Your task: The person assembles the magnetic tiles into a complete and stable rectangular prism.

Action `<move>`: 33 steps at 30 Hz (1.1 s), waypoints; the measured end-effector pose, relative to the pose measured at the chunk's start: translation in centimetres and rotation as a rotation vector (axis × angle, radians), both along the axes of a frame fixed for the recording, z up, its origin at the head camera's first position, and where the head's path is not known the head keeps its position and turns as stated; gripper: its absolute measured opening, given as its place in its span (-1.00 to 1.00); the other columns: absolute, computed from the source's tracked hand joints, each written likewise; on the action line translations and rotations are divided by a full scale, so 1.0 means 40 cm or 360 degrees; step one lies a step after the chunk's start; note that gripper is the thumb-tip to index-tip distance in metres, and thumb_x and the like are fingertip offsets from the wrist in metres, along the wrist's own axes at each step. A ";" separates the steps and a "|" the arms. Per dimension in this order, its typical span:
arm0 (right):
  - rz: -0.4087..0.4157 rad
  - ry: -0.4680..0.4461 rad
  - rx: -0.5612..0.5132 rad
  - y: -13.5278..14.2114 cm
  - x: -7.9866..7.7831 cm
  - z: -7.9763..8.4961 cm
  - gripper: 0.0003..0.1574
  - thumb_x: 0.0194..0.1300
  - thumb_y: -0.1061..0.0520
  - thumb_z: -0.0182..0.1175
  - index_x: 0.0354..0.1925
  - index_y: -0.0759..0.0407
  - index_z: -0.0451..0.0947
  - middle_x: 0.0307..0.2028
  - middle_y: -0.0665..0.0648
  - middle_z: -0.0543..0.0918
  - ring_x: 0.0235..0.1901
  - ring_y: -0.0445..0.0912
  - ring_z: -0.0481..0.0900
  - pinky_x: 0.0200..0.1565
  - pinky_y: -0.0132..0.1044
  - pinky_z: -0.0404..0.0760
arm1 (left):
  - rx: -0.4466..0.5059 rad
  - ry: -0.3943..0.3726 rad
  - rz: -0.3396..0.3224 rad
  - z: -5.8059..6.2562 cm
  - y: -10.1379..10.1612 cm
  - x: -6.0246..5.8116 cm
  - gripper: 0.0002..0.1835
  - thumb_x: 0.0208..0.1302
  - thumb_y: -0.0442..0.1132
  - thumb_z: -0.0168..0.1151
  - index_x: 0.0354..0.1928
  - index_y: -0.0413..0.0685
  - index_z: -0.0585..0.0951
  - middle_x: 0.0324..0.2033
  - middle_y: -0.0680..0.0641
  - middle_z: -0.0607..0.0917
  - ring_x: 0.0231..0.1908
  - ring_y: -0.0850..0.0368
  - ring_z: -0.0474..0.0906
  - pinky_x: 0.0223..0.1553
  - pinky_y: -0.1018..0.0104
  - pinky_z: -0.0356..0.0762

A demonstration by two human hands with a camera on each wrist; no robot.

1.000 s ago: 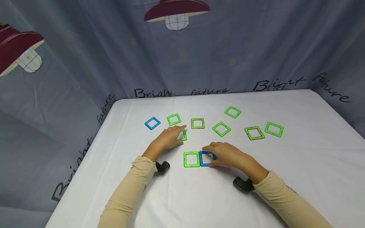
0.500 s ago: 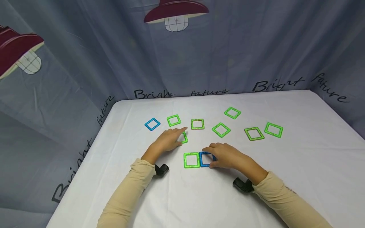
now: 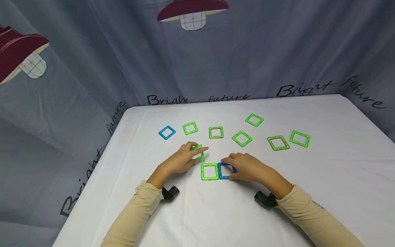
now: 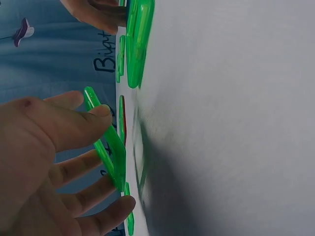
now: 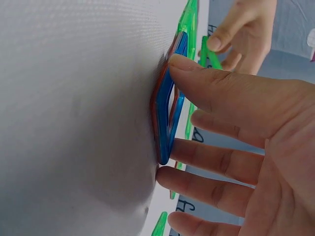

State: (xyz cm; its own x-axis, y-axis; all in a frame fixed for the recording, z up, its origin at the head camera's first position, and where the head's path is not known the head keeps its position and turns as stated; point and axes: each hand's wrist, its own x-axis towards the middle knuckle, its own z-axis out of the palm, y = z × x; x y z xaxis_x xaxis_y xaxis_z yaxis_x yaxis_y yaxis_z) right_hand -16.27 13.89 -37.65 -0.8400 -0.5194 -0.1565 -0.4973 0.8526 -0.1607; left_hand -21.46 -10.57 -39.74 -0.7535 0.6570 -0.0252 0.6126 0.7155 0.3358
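Observation:
My left hand (image 3: 179, 160) pinches a green square magnetic tile (image 4: 117, 152) between thumb and fingers. In the left wrist view this tile is tilted and raised off the cloth, with a shadow below. Just nearer to me, another green square tile (image 3: 202, 172) lies flat, its right edge against a blue square tile (image 3: 219, 171). My right hand (image 3: 249, 167) holds the blue tile by its near and far edges, thumb on the near side. The right wrist view shows the blue tile (image 5: 162, 110) low on the cloth under my thumb, its lower side reddish.
Farther back on the white table (image 3: 191, 219) lie a blue tile (image 3: 163, 135), a green tile (image 3: 186, 132) and a green-and-red tile (image 3: 216, 137). Several more tiles, including a green one (image 3: 303, 145), lie toward the right. A grey curtain (image 3: 234, 61) hangs behind.
My left hand has drawn the green tile slightly toward me and to the right, raising it off the cloth. My right hand stays on the blue tile.

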 end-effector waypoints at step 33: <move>0.0087 0.0069 -0.0014 0.003 -0.007 -0.003 -0.31 -0.06 -0.04 0.40 0.07 0.12 0.49 -0.13 0.10 0.57 -0.20 -0.05 0.52 -0.23 -0.15 0.54 | 0.0438 -0.0361 -0.0243 0.009 -0.003 0.075 -0.75 0.07 -0.34 0.25 -0.20 0.01 0.47 0.09 -0.10 0.29 -0.06 0.16 0.47 -0.07 0.42 0.52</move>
